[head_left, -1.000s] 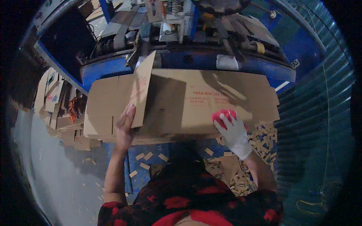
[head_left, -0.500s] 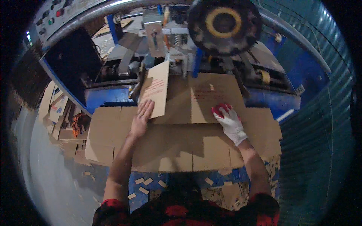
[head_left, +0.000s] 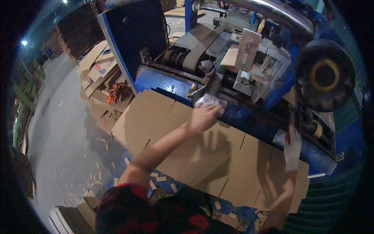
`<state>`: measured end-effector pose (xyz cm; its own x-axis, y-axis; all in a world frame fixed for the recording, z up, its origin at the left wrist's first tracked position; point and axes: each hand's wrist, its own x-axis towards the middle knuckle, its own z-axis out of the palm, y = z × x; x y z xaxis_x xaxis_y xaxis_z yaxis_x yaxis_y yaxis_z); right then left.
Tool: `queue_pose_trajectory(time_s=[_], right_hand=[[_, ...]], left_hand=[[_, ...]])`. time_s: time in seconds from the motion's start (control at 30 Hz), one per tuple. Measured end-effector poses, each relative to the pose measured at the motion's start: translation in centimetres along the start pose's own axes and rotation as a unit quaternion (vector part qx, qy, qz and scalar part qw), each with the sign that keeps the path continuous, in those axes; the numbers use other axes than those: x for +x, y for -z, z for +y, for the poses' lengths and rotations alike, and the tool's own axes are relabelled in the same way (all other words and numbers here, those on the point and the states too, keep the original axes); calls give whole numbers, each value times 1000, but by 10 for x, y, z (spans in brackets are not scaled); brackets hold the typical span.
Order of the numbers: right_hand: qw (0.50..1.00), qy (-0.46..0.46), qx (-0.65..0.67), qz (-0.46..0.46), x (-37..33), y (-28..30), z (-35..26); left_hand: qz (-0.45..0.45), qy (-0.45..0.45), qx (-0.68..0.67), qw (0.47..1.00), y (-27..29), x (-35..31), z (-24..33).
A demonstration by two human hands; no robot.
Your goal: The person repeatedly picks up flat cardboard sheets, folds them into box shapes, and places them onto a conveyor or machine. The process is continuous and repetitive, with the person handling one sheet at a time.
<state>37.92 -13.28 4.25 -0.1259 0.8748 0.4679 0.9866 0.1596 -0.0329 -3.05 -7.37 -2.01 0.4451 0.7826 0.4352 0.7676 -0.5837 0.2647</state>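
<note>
A flat brown cardboard sheet [head_left: 202,152] with slots lies in front of the blue machine [head_left: 167,84]. My bare left hand [head_left: 204,116] is over the sheet's far edge, fingers stretched forward at a shiny metal guide plate [head_left: 212,102]; nothing shows in its grip. My right hand [head_left: 292,154], in a white glove with red at the fingers, is at the machine's front edge below the black wheel [head_left: 325,76]. Its fingers are blurred. A brown cardboard piece [head_left: 230,56] shows inside the machine beside an upright metal plate [head_left: 248,48].
Stacked cardboard scraps [head_left: 97,74] with an orange cloth-like bundle [head_left: 117,93] stand left of the machine. Small cardboard offcuts [head_left: 160,178] litter the floor below the sheet. A dark side panel [head_left: 134,39] rises at the machine's left, and a metal roller [head_left: 284,13] crosses above.
The view has turned left. The printed cardboard blank with a raised flap, under both hands before, no longer lies on the sheet. Both hands have reached farther forward to the machine's edge.
</note>
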Motion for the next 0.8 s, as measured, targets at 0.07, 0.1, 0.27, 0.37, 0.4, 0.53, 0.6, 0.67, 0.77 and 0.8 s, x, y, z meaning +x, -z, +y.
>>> queue_pose_trajectory(time_s=[0.07, 0.1, 0.27, 0.37, 0.4, 0.53, 0.6, 0.67, 0.77, 0.8], right_hand=[[976, -117, 174, -56, -69, 25, -12], [977, -129, 168, -40, -105, 32, -23], [984, -127, -21, -122, -241, 64, -58], [978, -139, -74, -140, -283, 83, -79], [978, -148, -71, -127, -296, 90, -84], [886, -413, -198, 67, -358, 96, -84], [763, -577, 90, 278, -380, 84, -67], [617, -560, 402, 380, -390, 72, -50], [634, -495, 425, 416, -378, 78, -37], [634, -469, 427, 442, -368, 90, -41]], left_hand=[[49, 195, 15, 979, 35, -73, -17], [28, 279, 105, 954, 55, -110, -31], [15, 450, 262, 853, 116, -233, -74], [8, 429, 180, 885, 128, -260, -83], [-38, 465, 138, 873, 130, -266, -85], [-59, 442, 191, 874, 132, -280, -99], [-66, 435, 232, 867, 131, -280, -106], [-64, 434, 295, 849, 133, -272, -109], [-133, 500, 297, 802, 148, -254, -103], [-143, 509, 291, 797, 156, -250, -98]])
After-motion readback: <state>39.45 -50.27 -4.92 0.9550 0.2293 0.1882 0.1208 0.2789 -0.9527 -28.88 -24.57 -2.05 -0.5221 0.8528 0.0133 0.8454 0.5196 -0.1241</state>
